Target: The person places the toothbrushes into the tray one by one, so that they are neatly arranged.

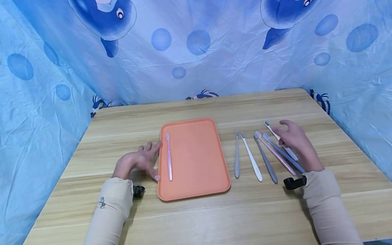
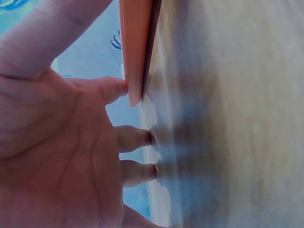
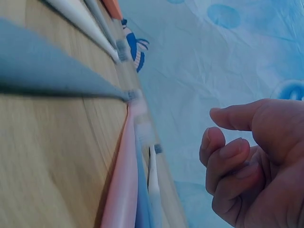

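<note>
My left hand (image 1: 137, 162) has its fingers spread at the left edge of an orange tray (image 1: 199, 161); in the left wrist view a fingertip meets the tray's rim (image 2: 135, 57). On the tray lies one pink toothbrush (image 1: 169, 160). To its right, several toothbrushes lie on the table: a grey one (image 1: 237, 158), a white one (image 1: 252, 158), a dark grey one (image 1: 266, 161), a pink one (image 1: 277, 156) and a blue one (image 1: 286, 156). Over the rightmost white toothbrush (image 1: 271, 130) hovers my right hand (image 1: 295, 141), fingers loosely curled, thumb and forefinger apart, holding nothing.
A light wooden table (image 1: 205, 226) carries everything. Blue curtains (image 1: 185, 76) with dolphin prints hang behind it and along both sides. The pink, blue and rightmost white toothbrushes lie close together and slanted, beside my right wrist.
</note>
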The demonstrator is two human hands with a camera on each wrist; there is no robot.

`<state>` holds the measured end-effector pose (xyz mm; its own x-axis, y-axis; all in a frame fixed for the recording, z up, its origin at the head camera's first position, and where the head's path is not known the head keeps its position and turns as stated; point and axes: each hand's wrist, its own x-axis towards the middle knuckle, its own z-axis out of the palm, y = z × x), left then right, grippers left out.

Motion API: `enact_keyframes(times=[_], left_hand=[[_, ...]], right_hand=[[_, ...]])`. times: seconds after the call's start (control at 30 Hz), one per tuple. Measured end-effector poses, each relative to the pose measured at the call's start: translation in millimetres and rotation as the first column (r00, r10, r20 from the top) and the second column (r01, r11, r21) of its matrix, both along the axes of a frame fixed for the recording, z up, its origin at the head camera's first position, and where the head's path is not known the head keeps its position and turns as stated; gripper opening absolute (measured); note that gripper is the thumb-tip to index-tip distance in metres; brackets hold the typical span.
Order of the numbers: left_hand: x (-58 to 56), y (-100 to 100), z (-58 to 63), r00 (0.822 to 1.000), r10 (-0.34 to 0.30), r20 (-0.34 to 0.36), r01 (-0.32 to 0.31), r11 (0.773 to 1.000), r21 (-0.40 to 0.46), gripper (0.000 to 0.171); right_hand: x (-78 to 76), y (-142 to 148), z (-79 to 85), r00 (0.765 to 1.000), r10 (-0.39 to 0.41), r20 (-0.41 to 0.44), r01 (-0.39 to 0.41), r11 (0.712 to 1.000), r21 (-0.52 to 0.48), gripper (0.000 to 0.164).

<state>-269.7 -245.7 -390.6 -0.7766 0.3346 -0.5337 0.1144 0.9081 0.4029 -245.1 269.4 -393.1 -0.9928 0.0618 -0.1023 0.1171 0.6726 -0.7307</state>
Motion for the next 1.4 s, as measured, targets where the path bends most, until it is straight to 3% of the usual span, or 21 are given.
enact_keyframes(times=[0.43,0.9,1.4], left_hand=[[2.1,0,2.6,1.000,-0.001,-0.001,0.001,1.000,0.003,0.145],[2.5,-2,4.4,1.000,0.015,0.016,-0.015,1.000,0.010,0.146],[1.7,0,3.5,1.000,0.015,0.014,-0.015,1.000,0.014,0.146]], right_hand=[[4.3,13,-5.4,0.997,-0.049,0.052,0.047,0.998,0.043,0.075],[7.9,25,-13.1,0.996,-0.012,0.092,-0.004,0.984,0.176,0.071],[10.8,34,-18.5,0.988,0.036,0.147,-0.069,0.972,0.225,0.067]])
